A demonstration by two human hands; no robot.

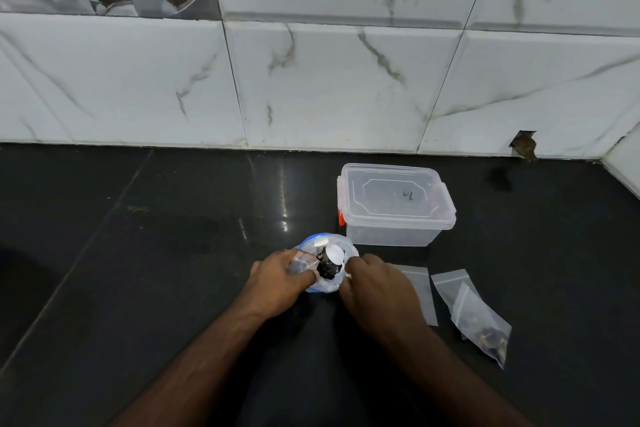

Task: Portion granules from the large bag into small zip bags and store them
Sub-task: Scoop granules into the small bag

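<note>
Working over a glossy black stone counter (138,288), near its middle. Gripping with the left hand (277,282) a small clear zip bag (300,262), fingers curled and thumb pinching the bag's mouth, right beside the opening of the large white and blue plastic bag (330,282) of dark granules (327,269). Standing upright between both hands, that large bag, its top open and the dark contents showing inside. Closing the right hand (375,288) against the right edge of the large bag, fingers curled and pressed together over something thin and white; cannot tell what exactly is being pinched there.

Lying flat just right of the right hand, partly hidden under it, an empty clear rectangular zip bag (420,291). Lying further right, near the counter's near edge, a filled clear zip bag (485,329) holding a small dark heap at its lower end, overlapping another empty clear zip bag (450,282) beneath it.

Sitting beyond the large bag, to the far right of it, a translucent rectangular plastic storage box (394,229) with its lid on and a red latch at the left side. Rising behind everything, a white marble-patterned tile wall (346,80), with a broken hole (524,146) at its base on the far right.
</note>
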